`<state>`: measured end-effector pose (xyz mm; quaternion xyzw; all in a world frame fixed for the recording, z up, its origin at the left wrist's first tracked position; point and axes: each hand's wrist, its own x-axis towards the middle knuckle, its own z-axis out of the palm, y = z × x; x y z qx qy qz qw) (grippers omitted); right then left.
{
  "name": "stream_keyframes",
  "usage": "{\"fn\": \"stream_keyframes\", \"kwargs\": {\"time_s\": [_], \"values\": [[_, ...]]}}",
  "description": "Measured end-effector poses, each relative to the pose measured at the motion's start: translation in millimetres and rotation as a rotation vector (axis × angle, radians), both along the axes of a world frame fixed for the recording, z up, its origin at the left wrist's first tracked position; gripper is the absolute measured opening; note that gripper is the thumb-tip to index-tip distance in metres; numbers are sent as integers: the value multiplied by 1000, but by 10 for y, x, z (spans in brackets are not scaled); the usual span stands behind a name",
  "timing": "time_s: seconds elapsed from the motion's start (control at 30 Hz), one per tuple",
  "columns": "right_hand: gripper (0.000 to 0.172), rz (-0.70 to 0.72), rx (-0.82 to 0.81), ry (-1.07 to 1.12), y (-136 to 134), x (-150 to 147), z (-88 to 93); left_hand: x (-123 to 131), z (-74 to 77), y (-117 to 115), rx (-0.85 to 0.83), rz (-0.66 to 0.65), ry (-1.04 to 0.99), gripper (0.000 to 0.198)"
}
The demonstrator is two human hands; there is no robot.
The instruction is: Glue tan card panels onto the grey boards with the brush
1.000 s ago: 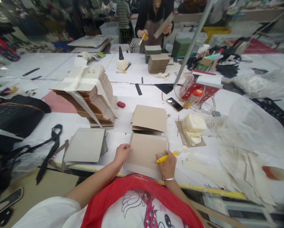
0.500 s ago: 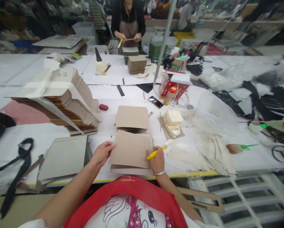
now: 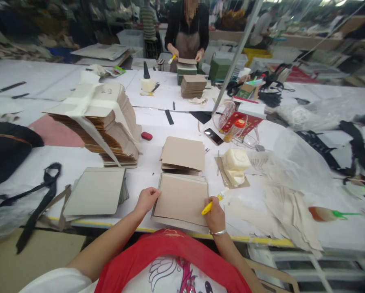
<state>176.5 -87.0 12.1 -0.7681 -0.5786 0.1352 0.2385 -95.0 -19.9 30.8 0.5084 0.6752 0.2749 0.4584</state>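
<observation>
Panel location: flat tan rectangular cardboard panel (image 3: 181, 199) lying close to the front edge of the white work surface (image 3: 78, 156).
Left grip: left hand (image 3: 146, 200), fingers curled against the panel's left edge; pinching or only pressing, cannot tell.
Right grip: right hand (image 3: 215, 215) pinching a yellow-handled brush (image 3: 211, 204), resting on the panel's right edge.
Handling: judged light, thin, stiff; best held at opposite side edges.
Clearance: stack of tan boards (image 3: 183, 154) just behind; grey board stack (image 3: 95, 191) near on the left.
</observation>
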Motion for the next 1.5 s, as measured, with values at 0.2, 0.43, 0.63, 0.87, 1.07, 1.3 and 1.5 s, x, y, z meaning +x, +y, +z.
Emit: {"fn": "stream_keyframes", "kwargs": {"time_s": [0.2,0.43,0.63,0.87,1.07,1.3,1.5], "values": [[30,26,26,-74,103,-11,-23,-2,-140,106,-5,44,21,23],[29,49,20,-158,129,-12,-33,-21,-183,124,-24,65,-56,24],[25,50,-25,-151,136,-24,-23,-5,-200,94,-50,91,-31,25],[13,51,-124,-204,141,-19,27,7,-282,84,-63,80,25,25],[10,46,-153,-179,151,-29,74,25,-248,85,-60,83,24,26],[11,54,-189,-185,174,-58,65,35,-205,107,-48,63,87,23],[20,48,-216,-446,238,7,150,10,-3,128,180,-211,486,18]]}}
